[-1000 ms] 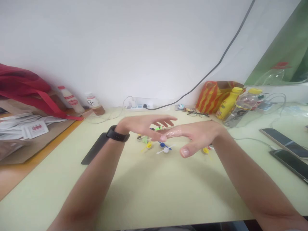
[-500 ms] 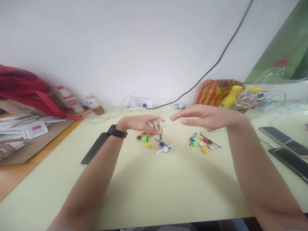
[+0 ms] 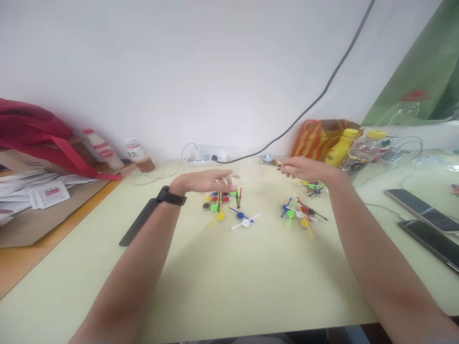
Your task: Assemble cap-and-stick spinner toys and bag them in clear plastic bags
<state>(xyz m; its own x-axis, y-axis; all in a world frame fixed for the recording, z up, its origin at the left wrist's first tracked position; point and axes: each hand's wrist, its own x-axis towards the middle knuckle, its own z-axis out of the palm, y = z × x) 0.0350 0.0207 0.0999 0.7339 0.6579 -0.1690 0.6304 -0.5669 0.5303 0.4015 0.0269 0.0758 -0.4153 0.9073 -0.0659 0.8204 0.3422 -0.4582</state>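
My left hand hovers over a pile of small coloured discs and arrow pointers, its fingers stretched forward and apart. Pale bits show between those fingers, too blurred to name. My right hand is farther back, with fingertips pinched at a small black and yellow piece. Below the left hand lie a yellow arrow spinner, a blue one and a white one. Another group of arrow spinners lies in front of the right hand. More spinners lie just under its wrist.
A black flat case lies beside my left forearm. Two phones lie at the right. Bottles and a striped bag stand at the back right. A power strip lies along the wall; paper packets are at the left.
My right hand has moved back and right, away from the left hand, and its fingers have closed. Spinners under its wrist now show. The left hand has hardly moved.
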